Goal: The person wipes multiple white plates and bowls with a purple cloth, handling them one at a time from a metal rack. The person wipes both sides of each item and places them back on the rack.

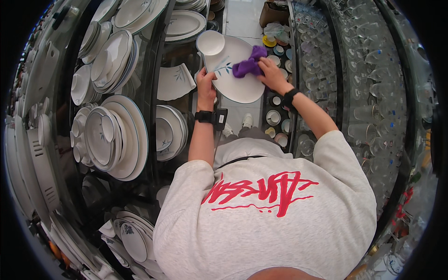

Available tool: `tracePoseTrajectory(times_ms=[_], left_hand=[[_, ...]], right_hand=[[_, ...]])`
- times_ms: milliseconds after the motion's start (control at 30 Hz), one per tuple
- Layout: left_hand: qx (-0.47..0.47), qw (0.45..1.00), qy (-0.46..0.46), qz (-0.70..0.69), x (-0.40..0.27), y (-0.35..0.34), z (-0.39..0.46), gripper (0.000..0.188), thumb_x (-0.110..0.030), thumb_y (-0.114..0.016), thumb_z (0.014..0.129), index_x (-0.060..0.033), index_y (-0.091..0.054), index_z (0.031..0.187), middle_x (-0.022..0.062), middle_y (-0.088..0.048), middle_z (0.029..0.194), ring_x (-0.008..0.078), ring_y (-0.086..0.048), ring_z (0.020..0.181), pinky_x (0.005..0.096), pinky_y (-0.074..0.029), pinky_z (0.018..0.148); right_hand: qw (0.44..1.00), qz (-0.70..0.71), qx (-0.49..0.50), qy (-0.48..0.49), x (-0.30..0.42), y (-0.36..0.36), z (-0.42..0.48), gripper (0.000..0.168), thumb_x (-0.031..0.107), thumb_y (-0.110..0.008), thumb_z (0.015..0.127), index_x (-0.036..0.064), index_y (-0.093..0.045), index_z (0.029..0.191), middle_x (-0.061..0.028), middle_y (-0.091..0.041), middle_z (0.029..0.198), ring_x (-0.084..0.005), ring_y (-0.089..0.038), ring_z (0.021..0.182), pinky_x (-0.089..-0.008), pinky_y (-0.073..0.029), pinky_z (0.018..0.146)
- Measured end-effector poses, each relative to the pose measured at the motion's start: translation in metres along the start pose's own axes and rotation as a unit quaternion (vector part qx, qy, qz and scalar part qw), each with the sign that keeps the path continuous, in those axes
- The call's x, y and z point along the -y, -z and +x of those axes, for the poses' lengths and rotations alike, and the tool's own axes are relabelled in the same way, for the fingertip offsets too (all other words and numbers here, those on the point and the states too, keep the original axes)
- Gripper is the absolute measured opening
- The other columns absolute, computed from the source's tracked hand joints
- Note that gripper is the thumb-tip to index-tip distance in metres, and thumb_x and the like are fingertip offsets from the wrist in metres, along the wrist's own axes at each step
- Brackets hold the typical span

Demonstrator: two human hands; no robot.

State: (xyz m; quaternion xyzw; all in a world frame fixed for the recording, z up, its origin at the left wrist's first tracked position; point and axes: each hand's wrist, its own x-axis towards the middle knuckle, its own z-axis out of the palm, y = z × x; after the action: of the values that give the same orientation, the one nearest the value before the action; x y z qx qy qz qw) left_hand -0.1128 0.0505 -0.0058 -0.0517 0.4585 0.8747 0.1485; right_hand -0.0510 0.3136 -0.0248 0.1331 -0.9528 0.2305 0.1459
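A large white oval plate (238, 89) with a thin blue rim and a leaf pattern is held up over the aisle. At its upper left corner sits a small round white dish (210, 42); whether it is part of the plate I cannot tell. My left hand (205, 84) grips the plate's left edge, thumb on the upper face. In my right hand (272, 74) is a bunched purple cloth (250, 64), pressed against the plate's right side. That hand is slightly blurred, and its fingers partly cover the cloth.
Glass shelves on the left carry stacked plates (134, 140) and a scalloped white dish (176, 82). Cups and saucers (273, 117) line the low right shelf, beside rows of stemmed glassware (362, 91). A cardboard box (273, 14) and a plastic bag (276, 32) stand farther along the aisle floor (241, 21).
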Motion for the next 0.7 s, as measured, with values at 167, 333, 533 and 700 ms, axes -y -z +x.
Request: tracePoseTrajectory(times_ms=[167,333,533,700], left_hand=[[-0.036,0.998,-0.038,-0.034,0.003,0.007,0.003,0.033,0.011,-0.044,0.063,0.0039,-0.057,0.093,0.0054,-0.059,0.087,0.0144,-0.055,0.074,0.0217,-0.042,0.065],[-0.057,0.995,-0.058,-0.051,0.015,0.01,0.001,0.036,0.012,-0.044,0.064,0.0023,-0.056,0.097,0.0038,-0.059,0.088,0.0145,-0.055,0.075,0.0217,-0.042,0.065],[-0.032,0.993,-0.086,-0.07,0.03,0.009,0.001,0.034,0.01,-0.046,0.069,0.0002,-0.056,0.1,0.0018,-0.058,0.088,0.0121,-0.055,0.076,0.0212,-0.042,0.065],[-0.056,0.993,-0.078,-0.069,0.013,0.001,-0.013,0.041,0.012,-0.043,0.067,0.0035,-0.056,0.105,0.0043,-0.06,0.093,0.0132,-0.054,0.077,0.0205,-0.041,0.063]], right_hand=[[0.991,0.079,0.083,-0.073,0.05,-0.013,-0.038,0.044,0.019,-0.067,0.072,0.003,-0.056,0.111,-0.0168,-0.05,0.115,-0.0374,-0.055,0.092,-0.0434,-0.046,0.084],[0.983,0.018,-0.09,-0.16,0.046,-0.028,0.003,0.04,0.027,-0.063,0.079,0.004,-0.057,0.11,-0.0154,-0.05,0.126,-0.0382,-0.053,0.103,-0.0442,-0.045,0.086],[0.986,0.16,-0.019,-0.051,0.112,-0.033,0.004,0.038,0.018,-0.063,0.073,0.006,-0.056,0.108,-0.014,-0.06,0.106,-0.0318,-0.055,0.103,-0.0443,-0.043,0.078],[0.989,-0.082,0.074,0.097,0.06,-0.01,-0.015,0.038,0.011,-0.066,0.069,0.009,-0.056,0.105,-0.0046,-0.06,0.116,-0.023,-0.053,0.11,-0.0405,-0.039,0.089]])
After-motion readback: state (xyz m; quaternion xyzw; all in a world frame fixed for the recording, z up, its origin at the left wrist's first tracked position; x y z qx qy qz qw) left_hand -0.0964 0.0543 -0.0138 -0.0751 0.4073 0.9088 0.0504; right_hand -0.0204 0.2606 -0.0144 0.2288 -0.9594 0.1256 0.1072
